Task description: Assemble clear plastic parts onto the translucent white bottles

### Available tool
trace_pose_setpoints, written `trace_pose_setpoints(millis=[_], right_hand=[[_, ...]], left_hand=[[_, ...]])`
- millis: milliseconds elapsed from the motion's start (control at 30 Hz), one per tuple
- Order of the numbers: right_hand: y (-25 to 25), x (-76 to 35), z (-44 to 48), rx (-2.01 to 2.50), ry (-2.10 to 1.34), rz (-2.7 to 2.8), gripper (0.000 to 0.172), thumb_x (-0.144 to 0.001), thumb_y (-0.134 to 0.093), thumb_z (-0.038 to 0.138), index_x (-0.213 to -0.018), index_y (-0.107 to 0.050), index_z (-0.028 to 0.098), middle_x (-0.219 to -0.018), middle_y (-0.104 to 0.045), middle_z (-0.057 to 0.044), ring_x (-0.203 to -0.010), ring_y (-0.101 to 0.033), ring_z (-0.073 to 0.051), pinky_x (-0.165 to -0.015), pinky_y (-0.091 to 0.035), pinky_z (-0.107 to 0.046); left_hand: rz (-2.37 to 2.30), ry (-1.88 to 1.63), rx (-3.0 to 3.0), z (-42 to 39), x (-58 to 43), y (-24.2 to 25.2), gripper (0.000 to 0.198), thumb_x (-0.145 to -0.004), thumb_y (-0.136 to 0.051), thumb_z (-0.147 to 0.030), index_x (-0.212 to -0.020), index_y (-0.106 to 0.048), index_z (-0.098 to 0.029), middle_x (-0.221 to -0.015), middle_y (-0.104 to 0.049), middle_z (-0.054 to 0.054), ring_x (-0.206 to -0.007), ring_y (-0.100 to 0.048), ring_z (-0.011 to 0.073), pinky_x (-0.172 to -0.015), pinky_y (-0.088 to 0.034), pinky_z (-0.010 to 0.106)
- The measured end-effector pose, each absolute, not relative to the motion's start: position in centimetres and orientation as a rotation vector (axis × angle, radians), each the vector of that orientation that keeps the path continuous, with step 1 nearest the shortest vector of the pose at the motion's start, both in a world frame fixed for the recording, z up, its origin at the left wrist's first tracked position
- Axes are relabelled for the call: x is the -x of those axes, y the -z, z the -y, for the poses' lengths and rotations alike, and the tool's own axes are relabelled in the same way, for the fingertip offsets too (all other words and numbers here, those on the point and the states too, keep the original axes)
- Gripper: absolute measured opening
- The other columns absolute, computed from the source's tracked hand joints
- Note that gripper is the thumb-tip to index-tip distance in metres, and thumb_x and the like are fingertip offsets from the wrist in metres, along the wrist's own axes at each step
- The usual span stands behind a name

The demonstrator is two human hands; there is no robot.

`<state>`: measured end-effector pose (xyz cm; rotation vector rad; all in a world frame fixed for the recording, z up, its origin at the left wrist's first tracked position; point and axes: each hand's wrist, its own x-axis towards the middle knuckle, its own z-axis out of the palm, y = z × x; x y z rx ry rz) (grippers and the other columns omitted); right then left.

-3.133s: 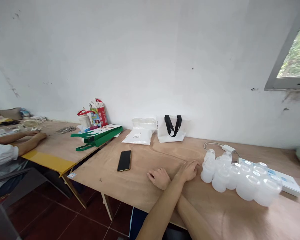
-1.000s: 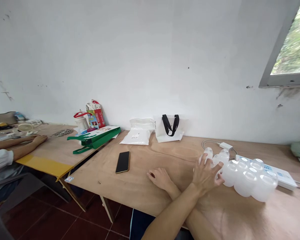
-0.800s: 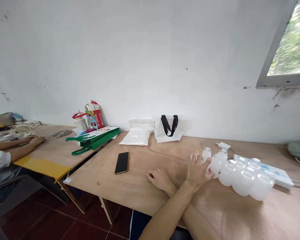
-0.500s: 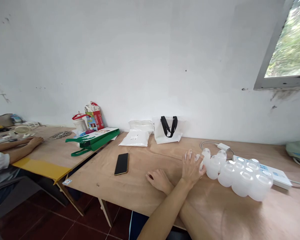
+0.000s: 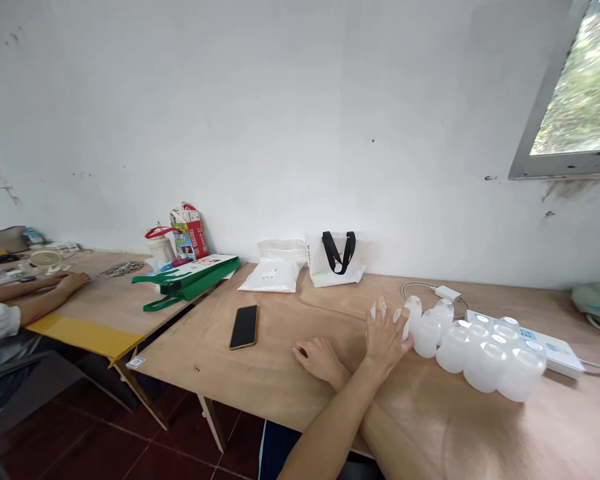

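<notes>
My forearms cross, the left lying over the right. My left hand (image 5: 386, 331) reaches to the near-left end of a cluster of translucent white, rounded plastic containers (image 5: 483, 360). Its fingers curve around the container at that end, and part of that container (image 5: 404, 321) shows beside the fingers. Several others stand close together to the right, with domed, shiny tops. Resting on the table, my right hand (image 5: 319, 359) is loosely curled, palm down, with nothing visible in it.
On the wooden table (image 5: 260, 393) are a black phone (image 5: 244, 327), a white plastic parcel (image 5: 273, 275), a white bag (image 5: 336, 260) with black handles, and a green-edged bag (image 5: 195, 280). A white power strip (image 5: 555, 352) and cable sit behind the containers. At left, another person's hands (image 5: 70, 285) rest on a neighbouring table.
Both hands keep nearly the same positions. The view has shifted very slightly, and the containers stay where they were.
</notes>
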<state>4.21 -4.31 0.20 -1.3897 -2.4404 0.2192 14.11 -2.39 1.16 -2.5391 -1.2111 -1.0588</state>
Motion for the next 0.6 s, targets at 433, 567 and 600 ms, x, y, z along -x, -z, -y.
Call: trace_pose_setpoints(millis=[433,567,600], right_hand=[[-0.09,-4.18,4.21,1.384,-0.215,2.447,0.032,-0.107,-0.048,0.031,-0.092,-0.075,0.021,-0.095,-0.08,-0.007,-0.09,-0.072,-0.022,-0.077,-0.039,-0.029],[0.04,-4.21,4.13,1.372,-0.223,2.436,0.032,-0.106,-0.049,0.031,-0.09,-0.074,0.021,-0.094,-0.08,-0.007,-0.09,-0.072,-0.022,-0.076,-0.038,-0.029],[0.11,-4.2,4.08,1.369,-0.224,2.432,0.032,-0.106,-0.049,0.031,-0.09,-0.074,0.021,-0.094,-0.08,-0.007,-0.09,-0.072,-0.022,-0.076,-0.038,-0.029]], left_hand=[[1.201,0.929,2.56,2.1,-13.99,-0.66,0.086,-0.09,-0.071,-0.05,-0.163,-0.03,-0.029,-0.146,-0.057,0.018,-0.151,-0.032,0.049,-0.107,-0.044,0.071],[1.219,0.945,2.529,1.74,-13.98,-0.48,0.081,-0.09,-0.072,-0.045,-0.159,-0.036,-0.026,-0.144,-0.059,0.017,-0.15,-0.033,0.0478,-0.109,-0.044,0.069],[1.231,0.954,2.513,1.59,-13.89,-0.45,0.078,-0.09,-0.072,-0.044,-0.158,-0.039,-0.026,-0.143,-0.06,0.016,-0.15,-0.034,0.0475,-0.109,-0.044,0.069]])
